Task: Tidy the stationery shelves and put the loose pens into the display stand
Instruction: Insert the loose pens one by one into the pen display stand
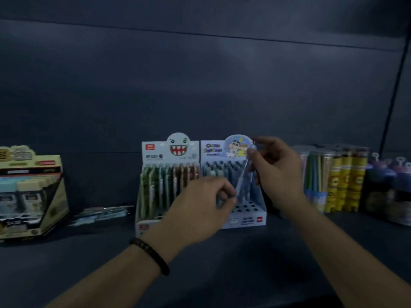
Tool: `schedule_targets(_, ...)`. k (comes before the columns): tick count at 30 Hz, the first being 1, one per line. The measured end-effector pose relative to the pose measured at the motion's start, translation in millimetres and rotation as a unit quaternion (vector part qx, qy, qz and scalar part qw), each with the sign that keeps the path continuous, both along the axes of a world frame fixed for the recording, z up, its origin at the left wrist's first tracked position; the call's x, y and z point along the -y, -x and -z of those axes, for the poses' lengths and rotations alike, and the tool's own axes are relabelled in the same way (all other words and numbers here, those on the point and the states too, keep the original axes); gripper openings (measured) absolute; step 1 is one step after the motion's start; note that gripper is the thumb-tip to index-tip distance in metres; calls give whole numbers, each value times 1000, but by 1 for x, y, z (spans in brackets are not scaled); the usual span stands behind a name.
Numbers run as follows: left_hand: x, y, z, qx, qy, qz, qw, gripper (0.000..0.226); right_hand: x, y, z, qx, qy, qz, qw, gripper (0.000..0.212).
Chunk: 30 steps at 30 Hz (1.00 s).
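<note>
Along the near edge of the dark shelf (222,274), two bare forearms reach in, the left one wearing a dark beaded bracelet (151,254). Just beyond, the left hand (200,203) has its grip closed in a pinch on the lower end of a pale, see-through pen (242,176). The right hand (275,172), higher and to the right, has its grip closed on the pen's upper end. The pen slants between them, top leaning right, held above the front of the display stand (249,215). That stand is a white and blue stepped box with a cartoon figure on its header; its front rows show open round holes, and the rows behind hold bluish pens upright. Touching its left side is a second stand (153,156) with a toothy face on top, filled with green and brown pens. Further left, several loose pens (102,213) lie flat on the shelf, and past them sits a cream display box (31,196). To the right stand clear tubes of pencils (315,174), yellow tubes (347,181) and dark packs (387,192). Behind everything rises a plain dark back panel (200,85).
</note>
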<state>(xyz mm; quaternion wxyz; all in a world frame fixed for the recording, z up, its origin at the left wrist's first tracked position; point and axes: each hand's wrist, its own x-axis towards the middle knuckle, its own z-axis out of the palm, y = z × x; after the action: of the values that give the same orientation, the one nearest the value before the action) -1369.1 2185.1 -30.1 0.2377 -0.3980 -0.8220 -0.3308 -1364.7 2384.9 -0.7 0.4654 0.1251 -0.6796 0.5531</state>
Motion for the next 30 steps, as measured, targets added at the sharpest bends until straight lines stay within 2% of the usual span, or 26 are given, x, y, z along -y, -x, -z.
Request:
schedule_targets(2,-18,6,11,-87,57,-10,995,7,-23,8,5,-24,-29,125,992,16)
schedule_targets(4,-31,14,28,-161,95,-37,982,14,-34,14,13,-48,-63,198,977,19)
schedule_targets(7,-34,23,49,-138,118,-53,982,22,-38,23,26,-73,-97,226,967,18)
schedule_targets(12,-33,30,57,-110,120,-59,985,28,-51,32,33,-88,-159,209,961,20)
schedule_targets(20,-37,27,58,-109,121,-69,984,28,-53,38,38,-70,-156,172,970,19)
schedule_targets(26,-37,27,58,-125,119,-74,982,27,-52,40,41,-40,-226,175,958,21)
schedule_targets(30,-36,27,59,-128,115,-72,982,27,-48,39,41,-32,-262,198,944,13)
